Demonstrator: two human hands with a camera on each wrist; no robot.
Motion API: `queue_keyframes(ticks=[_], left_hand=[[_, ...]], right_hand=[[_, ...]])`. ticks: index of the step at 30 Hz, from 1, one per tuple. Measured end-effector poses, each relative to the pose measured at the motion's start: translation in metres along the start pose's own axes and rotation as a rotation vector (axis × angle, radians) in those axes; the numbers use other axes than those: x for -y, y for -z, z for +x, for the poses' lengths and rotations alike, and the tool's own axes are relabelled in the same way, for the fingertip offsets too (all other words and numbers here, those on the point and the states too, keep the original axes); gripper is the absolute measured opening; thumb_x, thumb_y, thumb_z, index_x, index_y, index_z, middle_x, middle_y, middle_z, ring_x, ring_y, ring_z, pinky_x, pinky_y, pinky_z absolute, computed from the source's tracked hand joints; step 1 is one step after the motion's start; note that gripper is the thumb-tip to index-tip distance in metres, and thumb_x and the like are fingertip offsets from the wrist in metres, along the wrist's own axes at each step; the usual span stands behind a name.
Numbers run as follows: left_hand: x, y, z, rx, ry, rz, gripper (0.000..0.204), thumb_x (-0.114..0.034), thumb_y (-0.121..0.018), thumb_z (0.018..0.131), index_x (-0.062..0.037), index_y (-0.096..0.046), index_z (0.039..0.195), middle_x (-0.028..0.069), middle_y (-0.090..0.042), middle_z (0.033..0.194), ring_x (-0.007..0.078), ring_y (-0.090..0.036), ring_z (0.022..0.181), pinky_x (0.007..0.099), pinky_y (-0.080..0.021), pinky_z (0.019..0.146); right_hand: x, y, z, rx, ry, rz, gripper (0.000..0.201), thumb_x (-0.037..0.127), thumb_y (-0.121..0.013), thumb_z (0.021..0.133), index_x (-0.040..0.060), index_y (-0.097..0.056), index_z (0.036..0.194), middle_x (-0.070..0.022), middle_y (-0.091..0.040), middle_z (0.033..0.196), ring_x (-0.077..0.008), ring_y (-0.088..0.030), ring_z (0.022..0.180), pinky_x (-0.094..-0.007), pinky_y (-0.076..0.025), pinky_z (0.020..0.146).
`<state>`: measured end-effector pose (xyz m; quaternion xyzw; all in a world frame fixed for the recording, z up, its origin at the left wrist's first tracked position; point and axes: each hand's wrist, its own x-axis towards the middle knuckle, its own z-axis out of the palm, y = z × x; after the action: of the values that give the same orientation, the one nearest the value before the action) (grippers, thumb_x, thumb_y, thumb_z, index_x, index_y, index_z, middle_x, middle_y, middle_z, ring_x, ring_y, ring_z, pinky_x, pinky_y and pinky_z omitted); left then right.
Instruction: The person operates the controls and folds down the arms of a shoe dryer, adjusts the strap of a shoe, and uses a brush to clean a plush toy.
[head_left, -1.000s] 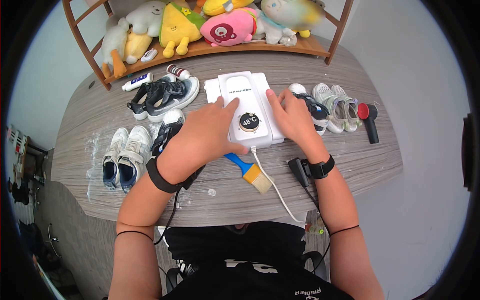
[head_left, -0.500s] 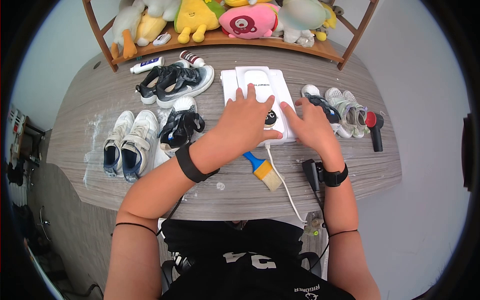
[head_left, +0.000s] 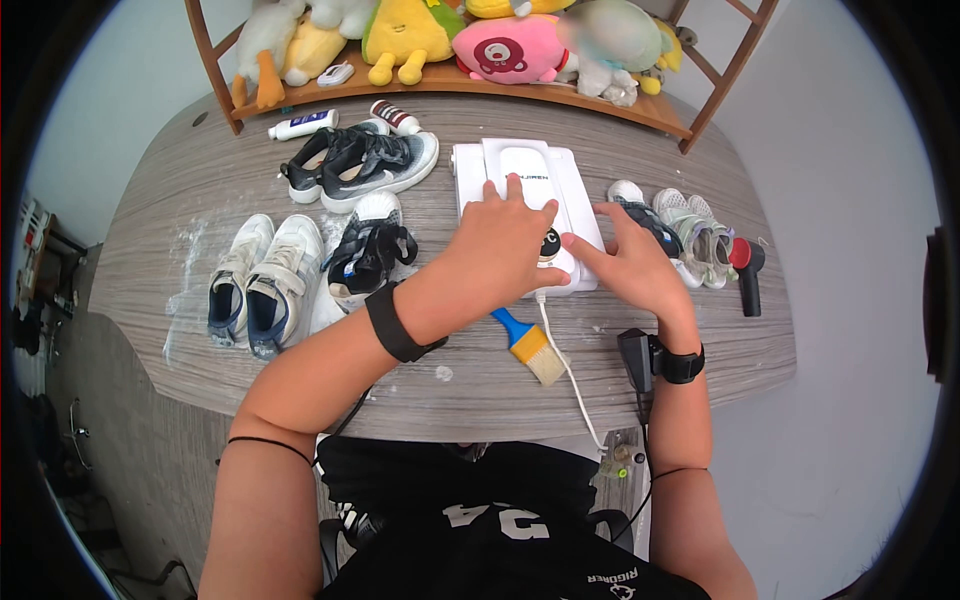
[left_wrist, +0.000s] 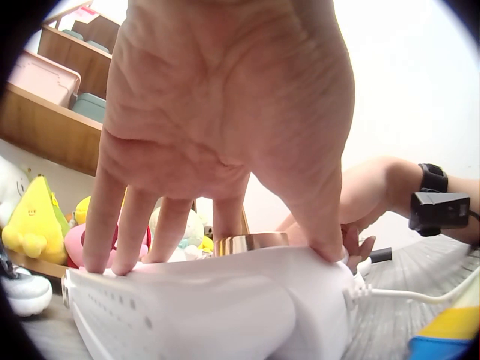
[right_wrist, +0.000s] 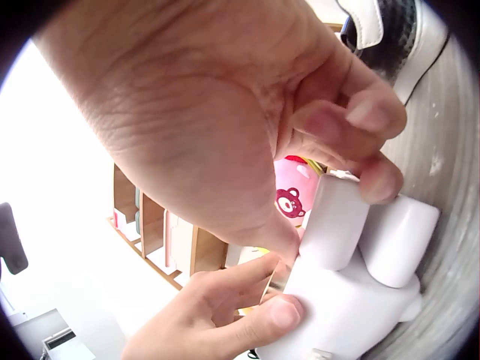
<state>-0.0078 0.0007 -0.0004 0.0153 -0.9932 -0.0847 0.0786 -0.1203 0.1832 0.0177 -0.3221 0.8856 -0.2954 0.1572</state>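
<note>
A white shoe dryer [head_left: 520, 160] with a round temperature dial [head_left: 551, 243] lies flat on the table. My left hand [head_left: 500, 240] is spread over its front, with straight fingertips touching the surface and the thumb near the cable end. Part of the dial is hidden by that hand. At the dryer's right side, my right hand [head_left: 640, 265] has its thumb on the front. In the right wrist view, its index fingertip bears on a white side block [right_wrist: 337, 225] opposite the thumb, while the other fingers curl in.
A blue-handled brush [head_left: 535, 350] lies beside the white cable [head_left: 575, 385]. White shoes [head_left: 285, 275] and black ones [head_left: 365, 250] stand left, grey sneakers [head_left: 385, 165] behind. Small sandals [head_left: 700, 235] and a red-black device [head_left: 748, 270] are right. Plush toys [head_left: 510, 50] fill a back shelf.
The view has shifted, so the table's things sit further right. My left hand has slid over the dial, which read 48°C in full before. My right thumb has come lower beside the dial.
</note>
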Motion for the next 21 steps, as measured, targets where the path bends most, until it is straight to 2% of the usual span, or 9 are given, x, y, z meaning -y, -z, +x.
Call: queue_keyframes(ticks=[4,6,7,9,12,19,21], left_hand=[[0.001,0.002,0.002,0.046,0.0,-0.014,0.094,-0.069,-0.078,0.084,-0.0131,-0.055,0.156,0.0436,-0.046,0.152,0.0608,-0.056,0.134,0.0539,-0.057,0.102],[0.001,0.001,0.004,0.041,0.0,-0.008,0.094,-0.068,-0.078,0.084,-0.0127,-0.055,0.156,0.0439,-0.046,0.152,0.0609,-0.056,0.133,0.054,-0.057,0.102],[0.001,0.001,0.003,0.046,-0.001,-0.002,0.094,-0.068,-0.078,0.084,-0.0122,-0.055,0.156,0.0443,-0.046,0.151,0.061,-0.056,0.133,0.054,-0.057,0.102],[0.0,0.004,0.003,0.058,0.008,-0.002,0.094,-0.068,-0.078,0.084,-0.0116,-0.056,0.156,0.0446,-0.046,0.151,0.0611,-0.056,0.133,0.054,-0.057,0.102],[-0.001,0.003,0.004,0.051,0.006,0.007,0.094,-0.067,-0.079,0.083,-0.0105,-0.057,0.155,0.0452,-0.047,0.15,0.0611,-0.057,0.132,0.0539,-0.057,0.102],[0.006,-0.003,0.004,-0.044,-0.039,-0.009,0.095,-0.067,-0.08,0.082,-0.009,-0.058,0.153,0.047,-0.05,0.145,0.0565,-0.062,0.126,0.0518,-0.056,0.103],[0.005,0.001,0.004,-0.021,-0.043,-0.014,0.095,-0.067,-0.08,0.082,-0.0086,-0.059,0.153,0.0472,-0.051,0.144,0.0559,-0.063,0.126,0.0513,-0.056,0.102]], right_hand=[[-0.001,0.005,0.0,0.019,0.004,0.017,0.09,0.055,-0.08,0.09,-0.009,-0.05,0.146,-0.021,-0.075,0.084,-0.0256,-0.075,0.074,-0.0368,-0.057,0.068],[0.0,0.008,-0.001,0.044,-0.056,0.067,0.091,0.05,-0.084,0.088,-0.0076,-0.047,0.148,-0.0129,-0.071,0.075,-0.0173,-0.068,0.062,-0.0307,-0.051,0.056],[0.0,0.01,-0.001,0.046,-0.052,0.063,0.091,0.05,-0.084,0.088,-0.0076,-0.047,0.148,-0.0129,-0.071,0.075,-0.0173,-0.068,0.062,-0.0307,-0.051,0.056],[0.0,0.013,-0.002,0.025,-0.062,0.216,0.088,0.042,-0.087,0.088,-0.0067,-0.045,0.149,-0.006,-0.067,0.068,-0.0111,-0.059,0.053,-0.026,-0.042,0.048],[-0.006,0.017,0.001,-0.007,-0.025,0.374,0.084,0.036,-0.087,0.089,-0.0064,-0.044,0.148,-0.003,-0.066,0.066,-0.0089,-0.054,0.049,-0.0248,-0.038,0.046],[-0.003,0.018,-0.002,-0.039,-0.008,0.404,0.08,0.035,-0.086,0.091,-0.0076,-0.046,0.145,-0.0012,-0.063,0.064,-0.0082,-0.054,0.049,-0.0247,-0.038,0.045],[-0.004,0.019,0.0,-0.049,0.01,0.461,0.079,0.035,-0.086,0.091,-0.0079,-0.047,0.145,0.0,-0.061,0.062,-0.008,-0.053,0.049,-0.0249,-0.038,0.045]])
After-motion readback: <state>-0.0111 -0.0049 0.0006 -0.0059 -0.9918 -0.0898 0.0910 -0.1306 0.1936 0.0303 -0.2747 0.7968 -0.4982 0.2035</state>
